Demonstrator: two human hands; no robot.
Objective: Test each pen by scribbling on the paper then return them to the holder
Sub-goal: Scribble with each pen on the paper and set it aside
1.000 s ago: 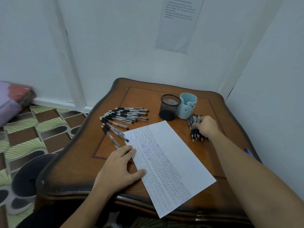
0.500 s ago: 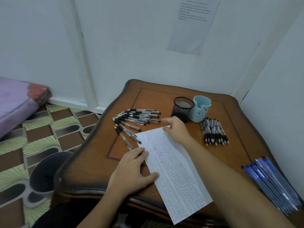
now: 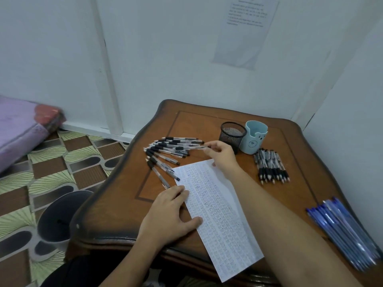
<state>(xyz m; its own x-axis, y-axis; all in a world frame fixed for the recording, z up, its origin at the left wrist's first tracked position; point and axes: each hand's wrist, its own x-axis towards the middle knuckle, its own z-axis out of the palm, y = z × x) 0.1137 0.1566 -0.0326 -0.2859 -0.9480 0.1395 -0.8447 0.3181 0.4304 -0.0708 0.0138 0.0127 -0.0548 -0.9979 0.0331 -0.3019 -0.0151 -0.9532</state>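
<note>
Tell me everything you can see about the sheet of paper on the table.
The paper is a long white sheet lying flat and diagonal on the wooden table, mostly covered with rows of small blue scribbles. Its near corner overhangs the front edge. The left hand presses flat on its left edge; the right hand, pinching a pen, lies over its far corner.
</note>
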